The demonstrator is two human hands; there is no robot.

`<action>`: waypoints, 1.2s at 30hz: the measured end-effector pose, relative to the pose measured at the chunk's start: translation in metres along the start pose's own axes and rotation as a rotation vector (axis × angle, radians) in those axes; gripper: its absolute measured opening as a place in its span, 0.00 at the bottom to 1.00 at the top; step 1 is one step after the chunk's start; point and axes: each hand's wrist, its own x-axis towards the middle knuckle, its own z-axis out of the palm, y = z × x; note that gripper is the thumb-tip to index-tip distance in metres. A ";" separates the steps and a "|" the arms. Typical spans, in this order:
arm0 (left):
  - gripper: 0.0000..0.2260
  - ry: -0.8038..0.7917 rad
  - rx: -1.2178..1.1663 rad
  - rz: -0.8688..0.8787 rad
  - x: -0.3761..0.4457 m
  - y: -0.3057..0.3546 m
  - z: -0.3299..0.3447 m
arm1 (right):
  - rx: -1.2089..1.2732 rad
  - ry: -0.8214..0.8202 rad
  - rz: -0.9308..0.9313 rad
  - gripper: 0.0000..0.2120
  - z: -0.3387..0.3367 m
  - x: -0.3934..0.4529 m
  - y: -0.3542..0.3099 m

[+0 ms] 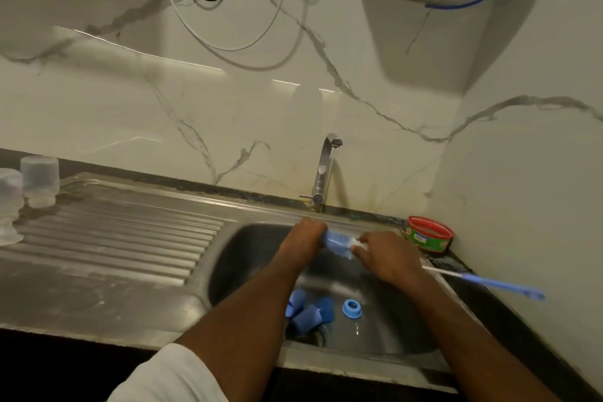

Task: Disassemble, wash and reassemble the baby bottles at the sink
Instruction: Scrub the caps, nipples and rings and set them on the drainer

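Observation:
Over the sink basin (pixel 248 258), my left hand (pixel 305 238) grips one end of a blue bottle part (pixel 337 243). My right hand (pixel 386 258) holds a bottle brush whose white bristles enter that part; its wire and blue handle (pixel 499 282) stick out to the right over the counter. Several blue caps (pixel 308 312) and a blue screw ring (pixel 351 307) lie on the basin floor. Two clear bottle bodies (pixel 39 181) stand upside down on the drainboard at far left.
A steel tap (pixel 324 170) stands behind the basin with a thin stream of water falling. A red-rimmed green tub (pixel 429 233) sits in the right corner. The ribbed drainboard (pixel 124 238) stretches left. Cables hang on the marble wall above.

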 end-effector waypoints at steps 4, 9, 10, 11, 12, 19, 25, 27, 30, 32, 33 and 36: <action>0.13 -0.047 0.027 -0.001 -0.005 -0.008 0.006 | -0.325 0.143 -0.179 0.18 -0.004 0.000 -0.009; 0.12 0.103 0.047 0.039 -0.006 -0.014 -0.009 | 0.043 -0.055 0.055 0.14 0.013 0.003 -0.019; 0.11 0.131 0.069 0.073 -0.006 -0.013 -0.011 | 0.320 -0.185 0.184 0.12 0.009 0.004 -0.021; 0.11 0.150 0.090 0.111 -0.006 -0.012 -0.012 | 0.624 -0.313 0.343 0.10 0.005 0.006 -0.020; 0.11 0.170 0.099 0.140 -0.006 -0.010 -0.012 | 0.879 -0.418 0.474 0.09 -0.002 0.005 -0.020; 0.12 0.009 0.032 0.022 -0.005 -0.003 -0.002 | -0.056 -0.016 0.016 0.25 0.011 0.008 0.002; 0.13 -0.017 0.006 0.046 -0.007 -0.012 -0.003 | -0.414 0.174 -0.309 0.17 0.000 0.003 -0.010; 0.12 0.050 -0.044 0.051 -0.007 -0.018 -0.004 | -0.372 0.217 -0.251 0.11 0.006 0.003 -0.014; 0.10 0.178 -0.021 0.120 -0.008 -0.021 -0.007 | 0.257 -0.070 0.070 0.09 0.006 0.008 -0.009; 0.08 0.187 0.017 0.194 -0.010 -0.017 -0.009 | 0.832 -0.366 0.389 0.13 0.001 0.010 0.002; 0.08 0.192 0.011 0.217 -0.010 -0.015 -0.008 | 0.963 -0.444 0.463 0.15 -0.001 0.007 0.007; 0.10 0.215 -0.086 0.193 -0.010 -0.011 -0.004 | 0.739 -0.309 0.313 0.17 0.002 0.005 0.014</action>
